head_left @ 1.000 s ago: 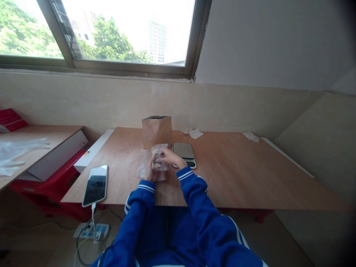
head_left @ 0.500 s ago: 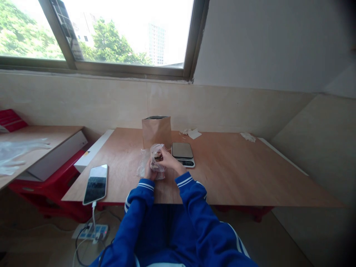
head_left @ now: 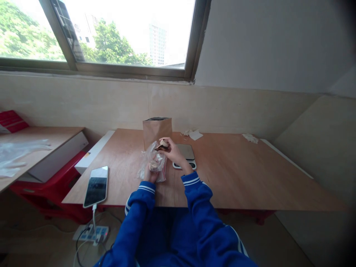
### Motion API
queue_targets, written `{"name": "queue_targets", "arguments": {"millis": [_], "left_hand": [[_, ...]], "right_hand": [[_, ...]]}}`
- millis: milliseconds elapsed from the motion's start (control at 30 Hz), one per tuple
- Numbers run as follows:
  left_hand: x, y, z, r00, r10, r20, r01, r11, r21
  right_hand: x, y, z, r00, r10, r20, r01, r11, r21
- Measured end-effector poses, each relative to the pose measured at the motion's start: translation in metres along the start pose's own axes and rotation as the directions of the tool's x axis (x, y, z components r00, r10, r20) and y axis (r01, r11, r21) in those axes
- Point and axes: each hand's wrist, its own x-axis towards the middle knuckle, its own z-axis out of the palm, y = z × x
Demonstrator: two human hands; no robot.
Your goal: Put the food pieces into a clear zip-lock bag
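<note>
A wooden table (head_left: 236, 174) is seen from above by a seated person in blue sleeves with white cuff stripes. A clear plastic zip bag (head_left: 154, 163) is held upright near the table's front edge by the left hand (head_left: 151, 172), whose fingers are closed around the bag's lower part. Small pale pieces are visible inside the bag, though what they are cannot be told.

The right hand (head_left: 174, 152) is raised just above the bag's open mouth. A small piece, dark and pale, (head_left: 162, 145) is pinched between its fingertips; the piece is too small to be identified.

A brown paper pouch (head_left: 157, 131) is stood upright on the table directly behind the bag, its top open. A small digital scale (head_left: 187, 155) is placed just to the right of the bag, partly hidden by the right hand and wrist.

A smartphone (head_left: 96, 186) with a dark screen is laid on the table well to the left of the bag, at the front corner, with a white cable plugged into its near end. The cable is led down to a power strip (head_left: 90, 233) on the floor below the table.

Crumpled white paper scraps (head_left: 193, 133) are left behind the scale near the wall, and another scrap (head_left: 250, 138) is left farther right of the bag, also by the wall. A window (head_left: 111, 33) with trees and buildings outside is set above the table.
</note>
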Motion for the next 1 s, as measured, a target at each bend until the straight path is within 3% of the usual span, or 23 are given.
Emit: {"name": "queue_targets", "arguments": {"millis": [100,200,400,533,833,1000], "left_hand": [[-0.001,0.002,0.002,0.999,-0.046,0.0,0.045,0.997,-0.064],[-0.003,0.004,0.004,0.996,-0.088,-0.026,0.085,0.989,-0.12],[-0.008,0.006,0.007,0.993,-0.092,-0.07,0.087,0.993,-0.082],[-0.01,0.006,0.009,0.992,-0.094,-0.079,0.089,0.994,-0.069],[-0.012,0.007,0.014,0.994,-0.087,-0.067,0.084,0.996,-0.041],[-0.013,0.008,0.014,0.993,-0.086,-0.085,0.084,0.996,-0.035]], "right_hand": [[0.035,0.0,-0.009,0.976,-0.07,-0.204,0.079,0.996,0.04],[0.085,-0.002,-0.018,0.931,-0.144,-0.336,0.106,0.986,-0.128],[0.162,-0.003,-0.016,0.964,-0.208,-0.168,0.078,0.821,-0.565],[0.167,0.01,-0.005,0.984,-0.175,-0.016,0.127,0.772,-0.623],[0.162,0.025,-0.012,0.989,-0.148,0.024,0.127,0.748,-0.652],[0.164,0.026,-0.012,0.988,-0.152,-0.04,0.09,0.757,-0.647]]}}
